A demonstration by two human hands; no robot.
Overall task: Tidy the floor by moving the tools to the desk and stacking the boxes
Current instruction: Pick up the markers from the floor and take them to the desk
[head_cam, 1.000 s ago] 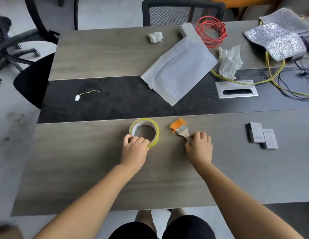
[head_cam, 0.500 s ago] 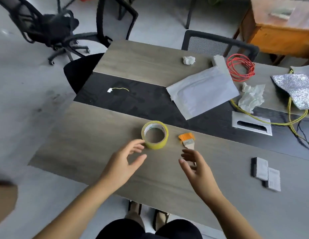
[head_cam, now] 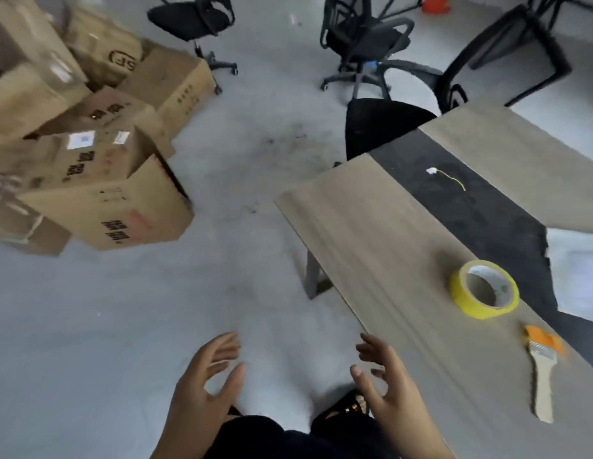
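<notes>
Currently I see both hands at the near edge of the view, above the grey floor (head_cam: 123, 342), each with a wide grip and nothing held. My left hand (head_cam: 202, 389) has its fingers spread and relaxed, palm turned inward. My right hand (head_cam: 388, 389) mirrors it, fingers loosely extended, just over the near left corner of the surface (head_cam: 371, 233).

On the surface, at the right of the scene, the yellow tape roll (head_cam: 484, 289) lies flat with its hole facing up. The paintbrush (head_cam: 542, 372) lies just near of the roll and apart from it, orange bristles toward the roll and wooden handle pointing nearward. A dark strip (head_cam: 487, 207) runs along the surface beyond the roll, and a small white piece with a yellow thread (head_cam: 447, 177) lies on that strip.

At the far left, the cardboard boxes (head_cam: 99, 160) sit on the floor in a loose, tilted heap, well apart from the surface. Black office chairs (head_cam: 364, 44) stand on the floor at the far side. The picture is somewhat blurred, so the printing on the boxes is not legible.
</notes>
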